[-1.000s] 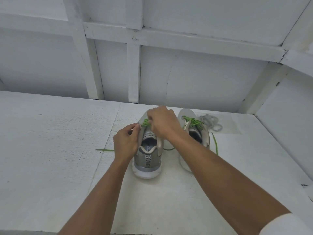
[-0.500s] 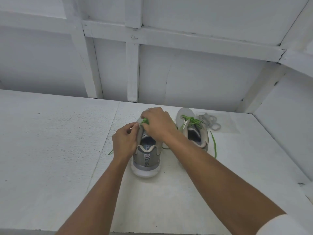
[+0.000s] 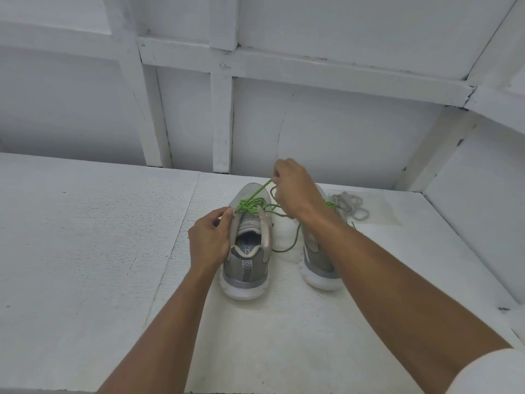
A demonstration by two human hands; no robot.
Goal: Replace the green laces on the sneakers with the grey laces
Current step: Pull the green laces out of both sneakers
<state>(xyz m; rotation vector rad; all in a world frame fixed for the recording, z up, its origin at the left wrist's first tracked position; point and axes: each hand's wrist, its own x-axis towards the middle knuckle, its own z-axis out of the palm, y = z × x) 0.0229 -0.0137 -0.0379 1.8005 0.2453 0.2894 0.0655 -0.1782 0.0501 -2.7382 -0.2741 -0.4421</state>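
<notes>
on the white counter (image 3: 85,251) two grey sneakers stand heels toward the camera, the left hand (image 3: 208,241) gripping the left sneaker (image 3: 247,251) at its collar while the right hand (image 3: 292,189) pinches its green lace (image 3: 251,204) taut above the toe, grey laces (image 3: 350,204) lying beyond the right sneaker (image 3: 318,265).

The left hand (image 3: 208,240) and right hand (image 3: 292,186) are bare; a white sleeve (image 3: 491,373) caps the right arm.

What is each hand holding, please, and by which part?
The right hand pinches a strand of the green lace above the left sneaker; the left hand grips that sneaker's eyelet edge.
</notes>
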